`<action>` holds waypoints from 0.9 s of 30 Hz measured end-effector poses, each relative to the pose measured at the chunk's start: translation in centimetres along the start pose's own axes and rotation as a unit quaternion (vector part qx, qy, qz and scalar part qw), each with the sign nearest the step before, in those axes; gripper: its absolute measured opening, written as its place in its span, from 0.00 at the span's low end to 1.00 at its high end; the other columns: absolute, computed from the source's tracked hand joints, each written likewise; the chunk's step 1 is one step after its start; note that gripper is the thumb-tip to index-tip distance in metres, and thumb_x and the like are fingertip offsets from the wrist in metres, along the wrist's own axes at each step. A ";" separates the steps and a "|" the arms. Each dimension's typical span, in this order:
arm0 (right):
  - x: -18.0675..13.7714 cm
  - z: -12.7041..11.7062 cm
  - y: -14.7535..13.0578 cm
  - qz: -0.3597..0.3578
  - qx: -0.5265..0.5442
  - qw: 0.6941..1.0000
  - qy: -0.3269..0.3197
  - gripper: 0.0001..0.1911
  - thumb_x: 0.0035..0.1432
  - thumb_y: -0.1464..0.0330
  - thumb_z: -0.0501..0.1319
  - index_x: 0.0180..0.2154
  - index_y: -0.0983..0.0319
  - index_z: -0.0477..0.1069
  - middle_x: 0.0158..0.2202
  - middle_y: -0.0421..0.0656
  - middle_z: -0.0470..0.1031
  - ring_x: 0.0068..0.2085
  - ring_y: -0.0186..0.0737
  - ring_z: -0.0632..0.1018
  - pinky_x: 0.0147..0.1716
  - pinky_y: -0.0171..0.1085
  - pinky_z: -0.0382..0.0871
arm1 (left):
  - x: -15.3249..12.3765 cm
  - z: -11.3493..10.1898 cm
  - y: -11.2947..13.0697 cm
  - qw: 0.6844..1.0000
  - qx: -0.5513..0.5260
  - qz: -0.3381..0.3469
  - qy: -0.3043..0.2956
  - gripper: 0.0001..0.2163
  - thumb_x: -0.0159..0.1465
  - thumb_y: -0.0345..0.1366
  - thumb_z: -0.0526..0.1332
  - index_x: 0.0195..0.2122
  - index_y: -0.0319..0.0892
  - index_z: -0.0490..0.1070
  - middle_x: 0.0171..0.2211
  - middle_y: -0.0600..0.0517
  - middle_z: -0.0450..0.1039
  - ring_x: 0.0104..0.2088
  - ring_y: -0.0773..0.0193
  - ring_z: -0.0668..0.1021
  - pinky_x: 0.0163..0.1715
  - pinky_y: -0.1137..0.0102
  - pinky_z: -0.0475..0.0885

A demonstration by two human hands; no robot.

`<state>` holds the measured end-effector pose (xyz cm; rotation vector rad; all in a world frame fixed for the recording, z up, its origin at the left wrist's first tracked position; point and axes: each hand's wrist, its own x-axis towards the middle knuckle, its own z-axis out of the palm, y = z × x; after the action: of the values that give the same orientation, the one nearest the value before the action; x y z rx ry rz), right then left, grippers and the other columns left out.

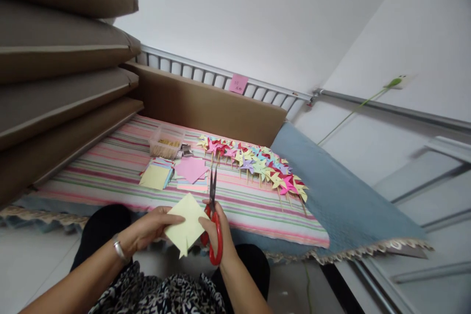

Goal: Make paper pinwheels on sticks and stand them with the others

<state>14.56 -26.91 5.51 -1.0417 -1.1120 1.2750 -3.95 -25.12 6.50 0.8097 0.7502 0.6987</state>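
A pale yellow paper square (188, 222) is turned corner-up in front of my lap, with a slit and a loose flap at its lower corner. My left hand (154, 225) pinches its left corner between thumb and fingers. Red-handled scissors (217, 235) rest in my right hand (223, 238), dark blades pointing away from me. The right thumb also presses on the paper's right edge. Beyond my hands lie a stack of coloured paper squares (155, 176) with yellow on top and another pile with a pink square (191, 169) uppermost.
Many finished paper pinwheels (253, 162) on sticks lie in rows on the striped cloth (121, 157). A clear plastic box (166, 142) holds thin sticks. Stacked brown cushioned panels (66, 54) rise at the left. A metal bed rail (184, 66) runs behind.
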 end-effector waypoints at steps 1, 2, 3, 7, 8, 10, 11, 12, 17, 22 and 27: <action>0.1 0.1 0.3 -0.011 0.011 1.000 0.020 0.21 0.47 0.69 0.60 0.45 0.61 0.63 0.28 0.36 0.68 0.25 0.33 0.69 0.24 0.31 0.62 | 0.0 -0.1 -0.4 0.999 -0.035 0.011 0.020 0.10 0.54 0.33 0.66 0.36 0.34 0.77 0.33 0.41 0.80 0.31 0.56 0.80 0.32 0.68 0.74; 0.1 0.2 0.7 -0.021 0.019 0.999 0.039 0.21 0.47 0.68 0.61 0.45 0.61 0.63 0.28 0.37 0.68 0.27 0.34 0.70 0.25 0.31 0.63 | 0.1 -0.1 -0.8 0.996 -0.071 0.023 0.046 0.09 0.54 0.33 0.67 0.36 0.35 0.77 0.34 0.42 0.80 0.32 0.57 0.80 0.32 0.68 0.75; 0.1 0.3 1.0 -0.029 0.025 0.998 0.053 0.21 0.47 0.68 0.61 0.45 0.61 0.63 0.29 0.37 0.68 0.28 0.35 0.71 0.27 0.32 0.64 | 0.1 -0.1 -1.3 0.991 -0.104 0.032 0.071 0.08 0.53 0.32 0.67 0.34 0.35 0.77 0.34 0.42 0.80 0.32 0.58 0.80 0.32 0.68 0.75; 0.2 0.9 2.0 -0.032 0.051 0.996 0.072 0.24 0.47 0.65 0.62 0.48 0.60 0.61 0.32 0.39 0.70 0.31 0.38 0.74 0.30 0.34 0.67 | 0.3 0.1 -2.3 0.976 -0.172 0.053 0.120 0.04 0.53 0.29 0.67 0.31 0.36 0.76 0.34 0.45 0.80 0.33 0.59 0.81 0.33 0.69 0.76; 0.2 1.0 2.1 -0.029 0.054 0.996 0.070 0.25 0.47 0.65 0.62 0.48 0.60 0.60 0.33 0.39 0.70 0.31 0.38 0.74 0.31 0.35 0.67 | 0.3 0.1 -2.2 0.976 -0.172 0.057 0.122 0.04 0.53 0.29 0.67 0.30 0.37 0.76 0.34 0.45 0.79 0.33 0.59 0.81 0.33 0.69 0.76; 0.2 1.0 2.1 -0.024 0.055 0.996 0.065 0.25 0.47 0.65 0.62 0.48 0.60 0.61 0.32 0.39 0.70 0.31 0.38 0.74 0.31 0.35 0.67 | 0.3 -0.3 -1.9 0.977 -0.163 0.061 0.123 0.04 0.53 0.28 0.67 0.30 0.37 0.75 0.33 0.46 0.79 0.34 0.59 0.81 0.33 0.70 0.76; 0.3 1.0 2.0 -0.022 0.053 0.996 0.062 0.25 0.47 0.65 0.62 0.48 0.60 0.61 0.32 0.39 0.70 0.31 0.38 0.74 0.30 0.34 0.66 | 0.3 -0.5 -1.7 0.979 -0.156 0.062 0.119 0.04 0.53 0.28 0.67 0.30 0.37 0.75 0.33 0.46 0.79 0.35 0.59 0.81 0.34 0.69 0.76; 0.3 1.0 1.9 -0.023 0.051 0.997 0.062 0.25 0.47 0.66 0.62 0.48 0.60 0.61 0.31 0.38 0.70 0.30 0.37 0.73 0.30 0.34 0.66 | 0.2 -0.8 -1.5 0.980 -0.151 0.065 0.116 0.05 0.53 0.29 0.67 0.32 0.37 0.75 0.33 0.45 0.79 0.35 0.59 0.80 0.35 0.69 0.76; 0.4 1.1 1.2 -0.040 0.048 0.996 0.068 0.23 0.48 0.66 0.62 0.47 0.60 0.62 0.30 0.37 0.68 0.29 0.35 0.72 0.29 0.33 0.65 | 0.2 -1.8 -1.2 0.961 -0.195 0.105 0.166 0.11 0.55 0.27 0.65 0.40 0.38 0.74 0.36 0.46 0.79 0.35 0.61 0.81 0.35 0.70 0.76; 0.3 1.7 1.3 -0.067 0.022 0.995 0.072 0.22 0.51 0.65 0.60 0.49 0.59 0.61 0.33 0.39 0.69 0.31 0.36 0.72 0.31 0.34 0.66 | -0.1 -0.1 -1.9 0.940 -0.260 0.114 0.189 0.07 0.59 0.25 0.60 0.38 0.38 0.73 0.38 0.47 0.79 0.38 0.60 0.80 0.39 0.70 0.77; 0.1 2.1 1.6 -0.080 -0.050 0.990 0.101 0.20 0.51 0.66 0.60 0.47 0.59 0.63 0.33 0.39 0.68 0.33 0.38 0.72 0.33 0.36 0.67 | 0.1 0.9 -2.8 0.949 -0.246 0.105 0.169 0.12 0.56 0.24 0.62 0.42 0.37 0.71 0.36 0.47 0.79 0.37 0.60 0.81 0.35 0.73 0.76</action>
<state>12.25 -26.79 4.34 -1.1065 -1.0896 0.9723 -2.40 -26.80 4.56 0.3145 0.7552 1.1807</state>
